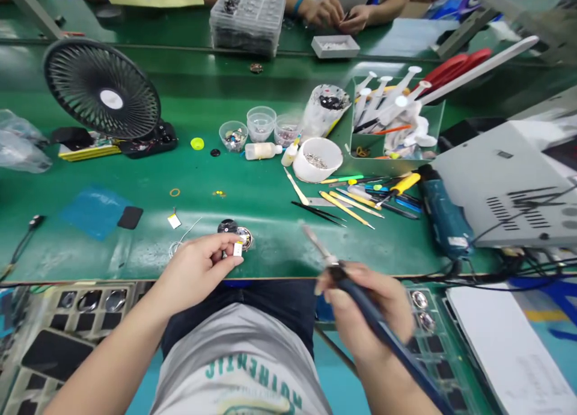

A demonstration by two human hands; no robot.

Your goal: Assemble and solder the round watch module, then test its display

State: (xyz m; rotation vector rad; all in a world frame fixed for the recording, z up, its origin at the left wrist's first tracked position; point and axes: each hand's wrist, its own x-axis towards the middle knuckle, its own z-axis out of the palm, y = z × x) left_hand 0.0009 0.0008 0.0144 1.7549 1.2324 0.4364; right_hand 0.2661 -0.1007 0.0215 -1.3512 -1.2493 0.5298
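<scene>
- Pinched between thumb and index fingertip of the left hand [196, 267]: a small white piece [237, 249] with a yellow edge, above the bench [270, 213] near its front edge. Other fingers curled under, partly hidden.
- Just past that pinch: an open round case [246, 238] with shiny insides, and at its left a black disc [228, 225] — touching or only near, cannot tell.
- Beside the left hand, on the far side: a loop of thin white wire [189, 231].
- Gripped in the right hand [356, 334], fingers wrapped around the handle: a dark blue tool [392, 343], metal tip blurred, aimed away from the body and leftward, well apart from the white piece.
- Beyond that tip: black tweezers [311, 209] and, to their right, a spread of yellow picks [346, 210].
- Left of the wire: another white piece, flat on the bench, then a black square [130, 218] beside a blue sheet [92, 212].
- Farther back, close together: clear cups [260, 135], a bottle [260, 151] on its side, a white tub [311, 173] of metal bits.
- Back left: a black fan [135, 96]. Back right: a crowded green bin [383, 165] near a grey machine [505, 156].
- Across the bench: a co-worker's hands [327, 12], around something small and dark — too small to make out.
</scene>
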